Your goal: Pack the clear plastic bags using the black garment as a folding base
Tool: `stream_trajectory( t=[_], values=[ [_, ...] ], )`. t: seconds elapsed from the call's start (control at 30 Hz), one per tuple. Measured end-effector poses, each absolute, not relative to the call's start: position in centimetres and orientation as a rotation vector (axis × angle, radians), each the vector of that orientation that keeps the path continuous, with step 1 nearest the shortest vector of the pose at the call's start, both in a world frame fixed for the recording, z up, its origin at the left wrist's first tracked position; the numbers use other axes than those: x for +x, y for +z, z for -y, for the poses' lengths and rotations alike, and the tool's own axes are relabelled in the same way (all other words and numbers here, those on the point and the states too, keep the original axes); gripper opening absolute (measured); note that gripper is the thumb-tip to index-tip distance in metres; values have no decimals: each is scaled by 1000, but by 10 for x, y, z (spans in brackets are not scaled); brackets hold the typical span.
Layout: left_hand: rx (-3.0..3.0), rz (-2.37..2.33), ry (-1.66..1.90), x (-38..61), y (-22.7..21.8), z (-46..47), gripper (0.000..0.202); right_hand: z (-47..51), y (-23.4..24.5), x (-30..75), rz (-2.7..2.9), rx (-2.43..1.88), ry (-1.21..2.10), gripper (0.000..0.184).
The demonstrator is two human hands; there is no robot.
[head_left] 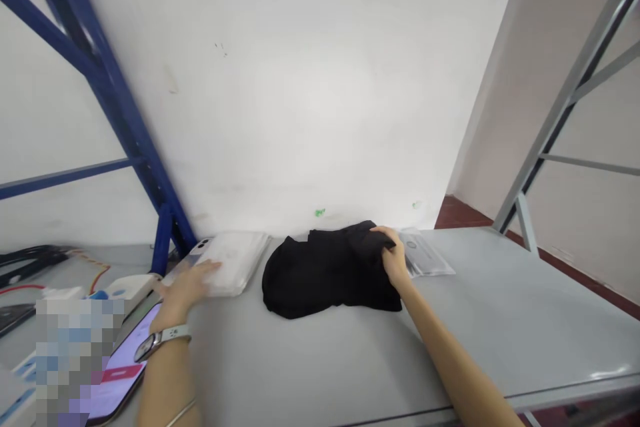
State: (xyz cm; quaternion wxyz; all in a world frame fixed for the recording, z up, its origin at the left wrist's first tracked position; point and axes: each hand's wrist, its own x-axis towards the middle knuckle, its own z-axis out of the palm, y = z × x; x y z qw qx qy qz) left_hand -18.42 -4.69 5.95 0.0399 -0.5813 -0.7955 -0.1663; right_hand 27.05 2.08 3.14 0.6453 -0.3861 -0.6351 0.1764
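Note:
A piece of black cloth (320, 273), perhaps a garment, lies partly bunched near the wall. At its right end my right hand (394, 255) is closed on a raised fold, thumb and fingers pinching the fabric. My left hand (186, 288), slightly blurred, is stretched out at the near left edge of a stack of clear plastic bags (235, 260). Its fingers look extended, with nothing visible in them; whether they touch the top bag I cannot tell. Behind my right hand lies a clear pouch (427, 255) with something grey inside.
The grey table (505, 300) stands against a white wall (320, 93). At the left are a phone with a lit screen (133, 347), a white power strip (127, 288) and black cables (30, 260). A blue metal frame (120, 107) and a grey frame (560, 100) rise at the sides.

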Motion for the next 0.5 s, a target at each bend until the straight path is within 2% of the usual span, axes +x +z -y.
stream_trajectory(
  t=[0.1, 0.17, 0.33, 0.5],
  values=[
    [-1858, 2529, -317, -169, 64, 46, 66, -16, 39, 273, 1398, -910, 283, 44],
    [-1961, 2468, -310, -144, 70, 42, 67, -12, 44, 273, 1424, -929, 203, 46],
    [-2249, 2091, -630, -59, 73, 30, 45, -3, 46, 263, 1852, -900, 82, 58],
    [-2456, 1828, -729, -3, 58, 32, 45, 7, 41, 243, 2214, -884, 188, 63]
  ],
)
